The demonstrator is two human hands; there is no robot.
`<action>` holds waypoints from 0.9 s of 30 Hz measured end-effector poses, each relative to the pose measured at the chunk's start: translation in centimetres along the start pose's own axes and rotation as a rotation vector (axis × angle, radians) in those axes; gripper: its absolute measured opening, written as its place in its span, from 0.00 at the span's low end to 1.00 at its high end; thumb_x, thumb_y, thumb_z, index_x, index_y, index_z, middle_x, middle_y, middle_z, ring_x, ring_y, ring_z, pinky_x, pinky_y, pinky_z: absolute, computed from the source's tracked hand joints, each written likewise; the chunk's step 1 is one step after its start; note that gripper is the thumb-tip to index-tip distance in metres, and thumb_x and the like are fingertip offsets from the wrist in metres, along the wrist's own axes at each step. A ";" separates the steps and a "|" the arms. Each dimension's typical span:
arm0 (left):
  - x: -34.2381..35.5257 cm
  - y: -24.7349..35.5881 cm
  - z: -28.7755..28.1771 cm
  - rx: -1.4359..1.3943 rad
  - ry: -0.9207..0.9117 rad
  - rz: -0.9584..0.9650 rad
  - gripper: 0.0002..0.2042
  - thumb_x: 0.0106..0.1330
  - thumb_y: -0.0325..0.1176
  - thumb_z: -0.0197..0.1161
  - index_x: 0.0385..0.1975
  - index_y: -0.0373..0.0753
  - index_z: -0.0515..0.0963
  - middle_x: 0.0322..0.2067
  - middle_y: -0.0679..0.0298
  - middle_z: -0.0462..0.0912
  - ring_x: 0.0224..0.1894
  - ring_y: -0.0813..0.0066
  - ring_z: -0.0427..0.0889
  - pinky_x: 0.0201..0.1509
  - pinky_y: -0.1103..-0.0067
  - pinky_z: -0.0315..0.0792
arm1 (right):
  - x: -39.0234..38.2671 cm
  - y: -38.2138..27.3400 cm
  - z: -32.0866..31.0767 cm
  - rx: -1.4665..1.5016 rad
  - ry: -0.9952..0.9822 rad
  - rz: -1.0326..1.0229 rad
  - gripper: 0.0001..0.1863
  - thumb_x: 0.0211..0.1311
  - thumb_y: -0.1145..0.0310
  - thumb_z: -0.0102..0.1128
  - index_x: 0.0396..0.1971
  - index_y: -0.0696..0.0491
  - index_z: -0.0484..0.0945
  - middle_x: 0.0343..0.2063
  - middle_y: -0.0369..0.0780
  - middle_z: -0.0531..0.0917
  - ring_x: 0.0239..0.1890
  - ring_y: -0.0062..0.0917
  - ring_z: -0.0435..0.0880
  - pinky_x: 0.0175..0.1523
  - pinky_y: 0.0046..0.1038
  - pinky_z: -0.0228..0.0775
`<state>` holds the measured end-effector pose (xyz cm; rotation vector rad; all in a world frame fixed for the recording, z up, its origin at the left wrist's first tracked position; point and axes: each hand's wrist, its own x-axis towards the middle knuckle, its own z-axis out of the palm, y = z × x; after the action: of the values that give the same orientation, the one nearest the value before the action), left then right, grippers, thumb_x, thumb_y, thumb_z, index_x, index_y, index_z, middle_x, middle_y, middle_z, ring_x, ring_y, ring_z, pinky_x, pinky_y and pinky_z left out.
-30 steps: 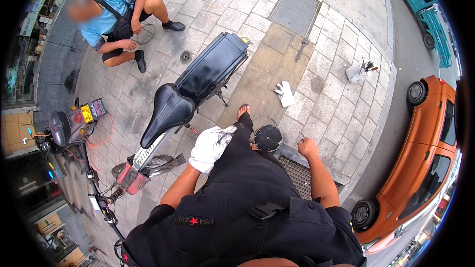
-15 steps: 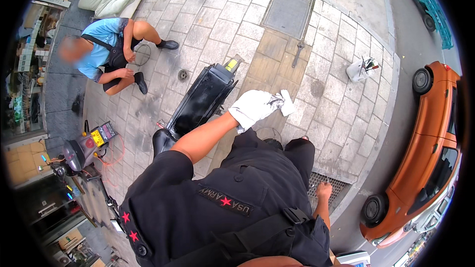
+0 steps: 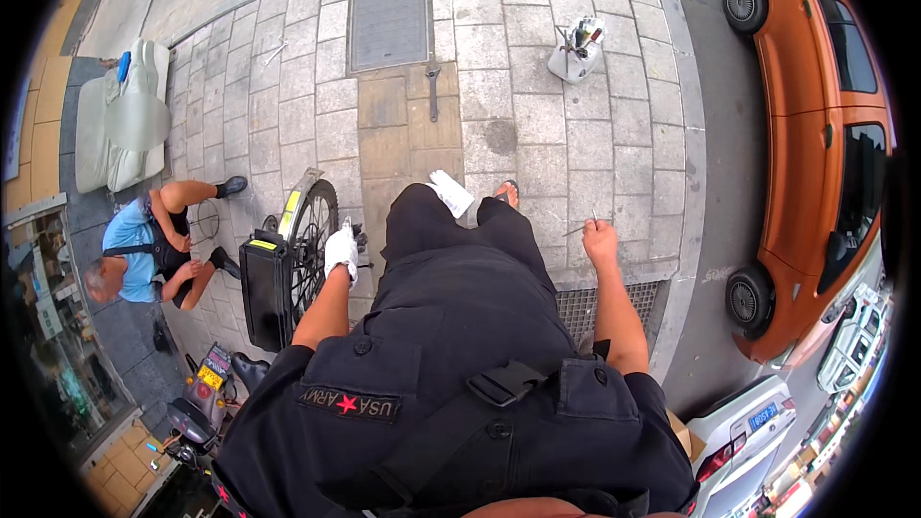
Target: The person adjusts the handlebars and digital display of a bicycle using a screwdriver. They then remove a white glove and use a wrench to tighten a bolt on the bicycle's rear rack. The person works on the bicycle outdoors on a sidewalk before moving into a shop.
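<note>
My left hand (image 3: 342, 251), in a white glove, is beside the spoked wheel (image 3: 314, 230) of a bicycle-like vehicle. Small metal parts show at its fingertips, and I cannot make out whether the fingers grip them. A black box (image 3: 265, 293) with a yellow label sits along the wheel's left side. My bare right hand (image 3: 601, 242) is closed on a thin dark rod that sticks out to its left; its kind is too small to tell. A white glove or cloth (image 3: 451, 194) shows between my knees, low over or on the paving.
An adjustable wrench (image 3: 434, 94) lies on the paving below a grey cover plate (image 3: 389, 19). A white bucket of tools (image 3: 577, 53) stands ahead right. At left, a person in blue (image 3: 134, 240) sits low, with a scooter (image 3: 201, 393) nearby. An orange car (image 3: 815, 153) is parked right.
My view has swung, so the scene is shifted. The gloved left hand has moved from in front of me to the wheel, and the white glove or cloth is out of it.
</note>
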<state>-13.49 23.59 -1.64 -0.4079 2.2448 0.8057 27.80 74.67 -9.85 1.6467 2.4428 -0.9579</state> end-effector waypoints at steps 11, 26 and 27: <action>4.5 10.6 7.9 0.140 -0.097 -0.031 0.35 0.81 0.59 0.42 0.41 0.32 0.87 0.28 0.52 0.88 0.31 0.59 0.84 0.39 0.65 0.75 | 23.7 -19.7 -14.0 1.029 -0.003 0.368 0.18 0.77 0.61 0.57 0.50 0.62 0.83 0.40 0.42 0.89 0.38 0.23 0.88 0.39 0.26 0.80; 15.8 48.2 28.0 -0.214 -0.374 0.158 0.24 0.81 0.49 0.55 0.50 0.29 0.84 0.37 0.56 0.89 0.36 0.71 0.88 0.45 0.74 0.81 | 49.7 -16.5 -4.8 0.754 0.123 0.314 0.18 0.75 0.60 0.59 0.44 0.62 0.85 0.32 0.41 0.88 0.36 0.24 0.87 0.43 0.29 0.76; 16.4 48.9 30.3 -0.240 -0.384 0.152 0.23 0.81 0.47 0.55 0.49 0.30 0.84 0.37 0.57 0.89 0.36 0.73 0.87 0.45 0.76 0.79 | 51.1 -15.8 -4.0 0.706 0.108 0.295 0.18 0.74 0.59 0.59 0.43 0.61 0.85 0.31 0.41 0.88 0.35 0.25 0.87 0.43 0.30 0.76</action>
<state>-33.55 79.40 -9.17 -0.1731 1.8433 1.1353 -6.71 114.98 -17.84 2.2077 1.9243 -1.8475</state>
